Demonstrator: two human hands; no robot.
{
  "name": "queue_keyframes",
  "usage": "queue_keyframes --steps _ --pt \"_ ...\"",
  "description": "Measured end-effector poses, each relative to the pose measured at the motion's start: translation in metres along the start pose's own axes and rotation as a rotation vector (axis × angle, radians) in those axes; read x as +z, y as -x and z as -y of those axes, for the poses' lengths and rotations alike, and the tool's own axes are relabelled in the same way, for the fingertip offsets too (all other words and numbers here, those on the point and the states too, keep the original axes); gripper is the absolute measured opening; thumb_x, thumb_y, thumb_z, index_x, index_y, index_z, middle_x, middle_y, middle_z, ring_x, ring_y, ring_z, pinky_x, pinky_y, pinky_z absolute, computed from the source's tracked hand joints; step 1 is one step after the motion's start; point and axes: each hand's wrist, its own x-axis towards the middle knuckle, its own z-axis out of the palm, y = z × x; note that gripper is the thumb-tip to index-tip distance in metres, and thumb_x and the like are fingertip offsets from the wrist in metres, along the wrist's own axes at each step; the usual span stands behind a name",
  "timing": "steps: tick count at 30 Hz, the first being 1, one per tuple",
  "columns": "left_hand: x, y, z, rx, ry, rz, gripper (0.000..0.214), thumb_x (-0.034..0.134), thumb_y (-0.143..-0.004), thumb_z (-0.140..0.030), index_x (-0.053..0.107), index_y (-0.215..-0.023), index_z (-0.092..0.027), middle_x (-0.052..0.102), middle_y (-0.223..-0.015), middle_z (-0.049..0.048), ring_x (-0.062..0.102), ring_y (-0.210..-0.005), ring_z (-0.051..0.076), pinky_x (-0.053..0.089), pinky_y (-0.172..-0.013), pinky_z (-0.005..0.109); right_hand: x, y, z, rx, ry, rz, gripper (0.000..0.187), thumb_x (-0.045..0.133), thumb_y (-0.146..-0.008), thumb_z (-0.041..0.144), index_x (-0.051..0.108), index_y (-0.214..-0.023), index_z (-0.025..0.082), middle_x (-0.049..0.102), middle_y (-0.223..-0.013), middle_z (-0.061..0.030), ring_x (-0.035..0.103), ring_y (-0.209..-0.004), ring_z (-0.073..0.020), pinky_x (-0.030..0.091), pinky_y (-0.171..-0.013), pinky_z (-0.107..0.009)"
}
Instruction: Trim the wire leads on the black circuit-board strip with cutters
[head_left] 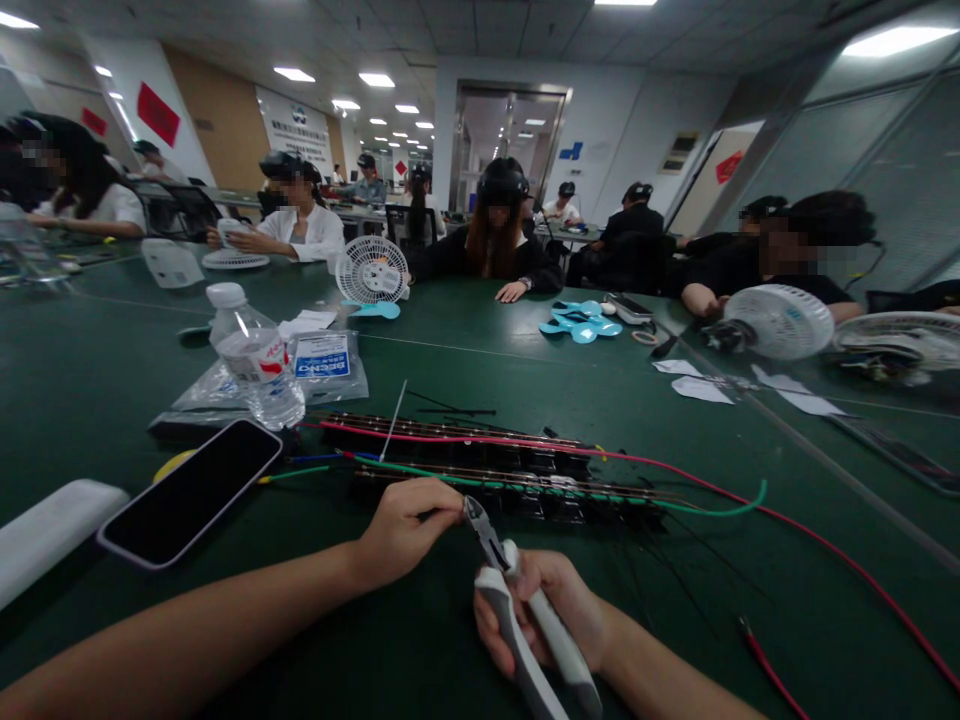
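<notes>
My right hand point(551, 600) is closed around the white-and-grey handles of a pair of diagonal cutters point(491, 548). The cutters' jaws point up and left, right at the fingertips of my left hand point(412, 525). That hand is pinched closed; whatever lies between its fingers is too small to make out. Just beyond both hands lie two long black strips point(525, 490) with metal rails along them. A red wire point(480, 440) and a green wire point(720, 512) run along the strips, and a pale cable tie point(394, 420) sticks up from them.
On my left are a phone point(195, 490), a white bar-shaped object point(56, 530) and a water bottle point(255, 360) beside a plastic bag point(330, 365). A short red wire point(772, 665) lies at right. Across the table people handle white fan parts point(780, 320) near blue fan blades point(581, 322).
</notes>
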Motion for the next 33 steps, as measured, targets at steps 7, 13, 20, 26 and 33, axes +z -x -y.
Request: queue_keyframes --steps 7,13,20,26,33 --pt "0.000 -0.001 -0.002 -0.004 0.014 0.027 0.014 0.055 -0.081 -0.011 0.068 -0.077 -0.014 0.070 -0.077 0.0064 0.065 -0.072 0.015 0.053 -0.069 0.026 0.007 0.001 -0.001 0.002 0.000 0.008 0.031 0.038 -0.052 0.027 0.056 -0.067 0.006 0.061 -0.058 -0.0124 0.027 -0.035 -0.0047 0.012 -0.031 -0.017" --pt "0.002 0.001 0.001 -0.045 0.032 -0.011 0.010 0.058 -0.079 -0.012 0.067 -0.079 -0.014 0.069 -0.076 0.0056 0.065 -0.071 0.015 0.053 -0.067 0.026 0.010 -0.002 0.000 -0.070 0.010 0.038 0.038 0.039 -0.055 0.028 0.059 -0.073 0.002 0.063 -0.066 -0.0174 0.043 -0.038 -0.0101 0.031 -0.033 -0.021" --pt "0.001 -0.001 0.000 -0.040 0.031 0.010 0.013 0.055 -0.081 -0.013 0.067 -0.078 -0.014 0.070 -0.079 0.0070 0.065 -0.073 0.016 0.053 -0.069 0.027 0.004 -0.002 -0.003 -0.009 -0.002 0.037 0.051 0.039 -0.056 0.030 0.060 -0.087 -0.004 0.065 -0.076 -0.0217 0.051 -0.045 -0.0128 0.041 -0.042 -0.024" --pt "0.001 -0.002 -0.001 -0.050 0.061 0.020 0.012 0.055 -0.081 -0.012 0.066 -0.078 -0.014 0.069 -0.078 0.0067 0.065 -0.073 0.015 0.052 -0.069 0.027 0.005 -0.002 -0.001 -0.008 -0.009 0.041 0.051 0.039 -0.056 0.030 0.060 -0.087 -0.004 0.064 -0.067 -0.0178 0.050 -0.044 -0.0124 0.041 -0.040 -0.023" --pt "0.001 -0.001 -0.001 -0.065 0.079 0.034 0.012 0.055 -0.081 -0.011 0.066 -0.076 -0.014 0.069 -0.078 0.0063 0.064 -0.074 0.015 0.052 -0.070 0.027 0.005 -0.001 0.000 -0.012 -0.011 0.047 0.047 0.038 -0.057 0.029 0.060 -0.084 -0.003 0.063 -0.067 -0.0163 0.049 -0.041 -0.0113 0.040 -0.037 -0.021"
